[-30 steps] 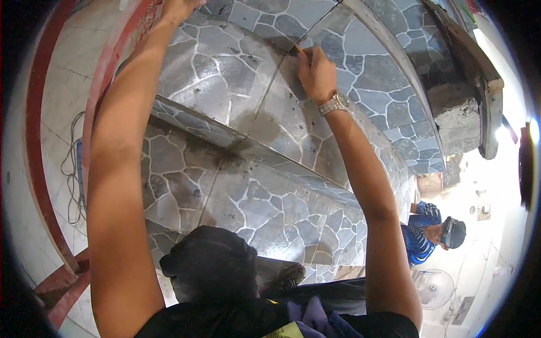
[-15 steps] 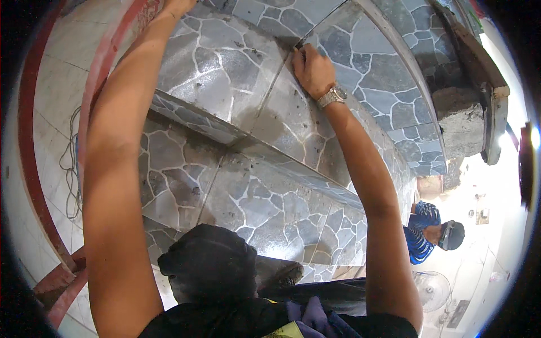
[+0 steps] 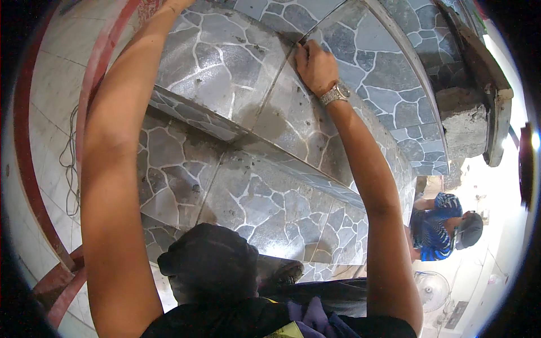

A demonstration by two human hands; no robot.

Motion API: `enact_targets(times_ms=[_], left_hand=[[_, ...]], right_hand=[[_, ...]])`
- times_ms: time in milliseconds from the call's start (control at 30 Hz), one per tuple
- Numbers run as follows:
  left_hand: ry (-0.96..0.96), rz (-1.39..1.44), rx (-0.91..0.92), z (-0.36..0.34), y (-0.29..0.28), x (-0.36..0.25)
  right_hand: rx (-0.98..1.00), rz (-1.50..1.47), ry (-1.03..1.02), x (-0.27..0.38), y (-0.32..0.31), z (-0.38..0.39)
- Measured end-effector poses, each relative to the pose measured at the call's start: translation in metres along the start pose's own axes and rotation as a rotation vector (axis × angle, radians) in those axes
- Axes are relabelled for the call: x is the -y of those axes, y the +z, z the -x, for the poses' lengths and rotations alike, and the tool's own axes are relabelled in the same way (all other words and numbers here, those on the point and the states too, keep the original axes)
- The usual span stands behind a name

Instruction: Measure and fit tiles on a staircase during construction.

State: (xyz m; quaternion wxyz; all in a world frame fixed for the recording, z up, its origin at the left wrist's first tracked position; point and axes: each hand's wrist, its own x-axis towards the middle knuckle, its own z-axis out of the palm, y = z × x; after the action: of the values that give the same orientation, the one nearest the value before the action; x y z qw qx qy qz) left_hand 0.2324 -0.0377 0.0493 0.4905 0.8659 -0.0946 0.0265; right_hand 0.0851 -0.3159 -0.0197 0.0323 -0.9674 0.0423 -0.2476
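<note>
My right hand (image 3: 317,69), with a metal watch (image 3: 336,93) on its wrist, rests at the joint between grey stone-patterned tiles (image 3: 286,127) on a step. Its fingers are curled together against the joint's upper end, and what they hold, if anything, is hidden. My left arm reaches up along the left side. Only a sliver of my left hand (image 3: 181,3) shows at the top edge, so its fingers are out of sight. Damp dark patches mark the tile joints around the step edge (image 3: 248,137).
A rough cement block (image 3: 465,129) juts out at right. Beyond it is a person in a blue patterned shirt (image 3: 437,228), near a fan (image 3: 432,290). At left, a cable (image 3: 70,163) lies beside a curved red edge (image 3: 93,84). A dark rounded shape (image 3: 208,265) fills the lower middle.
My right hand stays at the same joint, its fingers slightly shifted. The person at right has moved a little further right and shows more of the torso.
</note>
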Motion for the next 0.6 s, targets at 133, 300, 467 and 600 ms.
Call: enact_targets(times_ms=[133, 300, 467, 600], left_hand=[[0.001, -0.020, 0.020, 0.000, 0.002, -0.004], [0.017, -0.005, 0.032, -0.002, 0.004, -0.003], [-0.064, 0.686, 0.057, -0.014, 0.004, 0.013], [-0.025, 0.461, 0.045, -0.001, 0.002, 0.005]], right_hand=[[-0.023, 0.016, 0.011, -0.001, -0.001, 0.001], [-0.021, 0.025, -0.008, -0.002, 0.000, 0.001], [-0.058, -0.003, -0.054, 0.000, 0.000, 0.000], [-0.072, 0.022, -0.013, 0.000, 0.002, 0.002]])
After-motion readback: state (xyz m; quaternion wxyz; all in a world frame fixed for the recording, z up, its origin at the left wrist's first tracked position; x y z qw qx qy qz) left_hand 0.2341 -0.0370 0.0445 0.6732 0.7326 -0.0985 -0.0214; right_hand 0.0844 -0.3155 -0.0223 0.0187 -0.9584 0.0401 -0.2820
